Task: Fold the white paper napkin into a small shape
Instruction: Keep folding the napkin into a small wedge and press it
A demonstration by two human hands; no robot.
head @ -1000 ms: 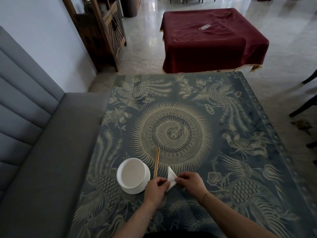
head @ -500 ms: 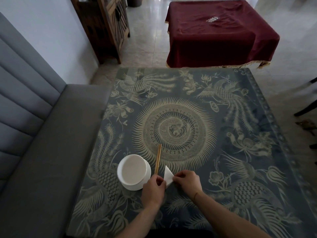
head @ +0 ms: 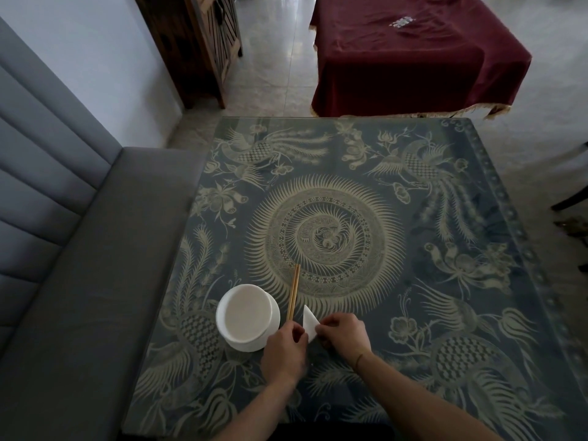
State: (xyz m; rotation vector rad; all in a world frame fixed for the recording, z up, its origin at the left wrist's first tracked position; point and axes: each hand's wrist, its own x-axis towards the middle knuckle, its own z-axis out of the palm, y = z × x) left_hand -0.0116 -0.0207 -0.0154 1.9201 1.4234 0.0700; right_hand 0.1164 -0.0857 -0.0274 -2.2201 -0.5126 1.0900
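Observation:
The white paper napkin (head: 309, 322) is a small folded wedge with its point aimed away from me, near the front of the patterned table (head: 413, 281). My left hand (head: 284, 353) pinches its near left corner with curled fingers. My right hand (head: 343, 335) pinches its right edge, fingertips curled over the fold. The lower part of the napkin is hidden between my two hands.
A white bowl on a small white saucer (head: 247, 316) stands just left of my left hand. A pair of wooden chopsticks (head: 293, 291) lies between bowl and napkin. A grey bench (head: 79, 249) runs along the left. A red-covered table (head: 413, 52) stands beyond.
The camera has tilted down a little, so the scene sits higher in view. Both hands stay on the napkin, which looks slightly smaller and more tightly folded.

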